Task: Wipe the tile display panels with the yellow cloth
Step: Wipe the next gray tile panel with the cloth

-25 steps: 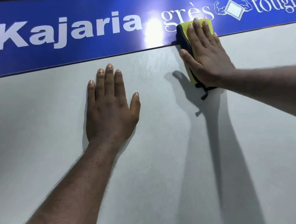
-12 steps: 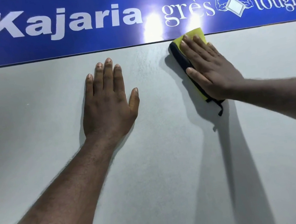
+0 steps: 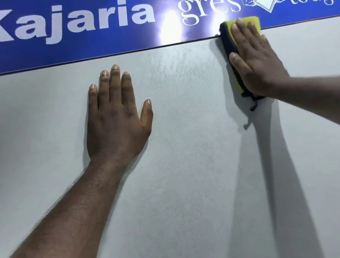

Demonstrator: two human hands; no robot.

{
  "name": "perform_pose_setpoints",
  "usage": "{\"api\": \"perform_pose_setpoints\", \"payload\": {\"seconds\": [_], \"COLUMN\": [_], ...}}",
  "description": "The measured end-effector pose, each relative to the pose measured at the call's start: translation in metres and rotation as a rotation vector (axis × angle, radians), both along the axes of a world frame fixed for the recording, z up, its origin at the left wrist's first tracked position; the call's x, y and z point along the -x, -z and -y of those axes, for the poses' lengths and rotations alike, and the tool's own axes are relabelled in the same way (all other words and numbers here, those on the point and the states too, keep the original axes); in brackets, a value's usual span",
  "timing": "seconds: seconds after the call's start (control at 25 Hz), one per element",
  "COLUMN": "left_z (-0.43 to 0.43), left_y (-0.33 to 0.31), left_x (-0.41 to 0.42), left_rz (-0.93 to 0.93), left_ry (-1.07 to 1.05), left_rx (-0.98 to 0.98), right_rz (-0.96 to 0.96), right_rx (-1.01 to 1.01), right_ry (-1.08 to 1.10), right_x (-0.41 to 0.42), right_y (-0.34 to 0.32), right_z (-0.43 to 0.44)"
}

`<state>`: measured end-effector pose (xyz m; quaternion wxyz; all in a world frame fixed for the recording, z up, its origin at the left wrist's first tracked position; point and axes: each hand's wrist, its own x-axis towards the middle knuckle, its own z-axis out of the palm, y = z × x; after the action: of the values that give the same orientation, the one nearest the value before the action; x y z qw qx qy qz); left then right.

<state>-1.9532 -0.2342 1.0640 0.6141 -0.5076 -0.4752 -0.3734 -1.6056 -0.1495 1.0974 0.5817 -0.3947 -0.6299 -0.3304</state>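
Two flat hands on a pale panel (image 3: 192,169): left hand (image 3: 117,119), centre, seemingly braces; right hand (image 3: 258,60), upper right, presses yellow cloth (image 3: 254,20) against the blue sign (image 3: 86,46)'s edge.

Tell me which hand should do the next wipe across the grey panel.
Right. The right hand presses the yellow cloth flat where the blue sign meets the grey panel; the left hand lies flat on the panel, holding nothing.

The left hand (image 3: 116,117) lies flat, fingers (image 3: 116,81) straight and close together, thumb spread right, forearm stretched out. The right hand (image 3: 256,63), higher and farther right, is flat too, fingers straight.
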Motion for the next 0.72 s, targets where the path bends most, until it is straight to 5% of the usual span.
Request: {"api": "perform_pose_setpoints", "payload": {"seconds": [0.08,0.24,0.4,0.6,0.72], "left_z": [0.000,0.001,0.004,-0.010,-0.022], "left_y": [0.000,-0.001,-0.003,-0.019,-0.041], "left_x": [-0.001,-0.003,-0.016,-0.078,-0.121], "left_rz": [0.004,0.010,0.052,-0.140,-0.110], "left_ry": [-0.002,-0.029,0.015,-0.061,-0.031], "left_rx": [0.009,0.033,0.111,0.161,0.118], "right_rz": [-0.095,0.239,-0.047,0.338,0.025], "right_rx": [0.039,-0.076,0.023,-0.168,-0.035], "right_ry": [-0.018,0.035,-0.031,0.039,-0.024], "right_x": [0.007,-0.017,-0.017,-0.053,-0.059], "right_y": [-0.002,0.026,-0.012,0.003,-0.027], "right_z": [0.000,-0.007,-0.008,-0.027,-0.026]}}
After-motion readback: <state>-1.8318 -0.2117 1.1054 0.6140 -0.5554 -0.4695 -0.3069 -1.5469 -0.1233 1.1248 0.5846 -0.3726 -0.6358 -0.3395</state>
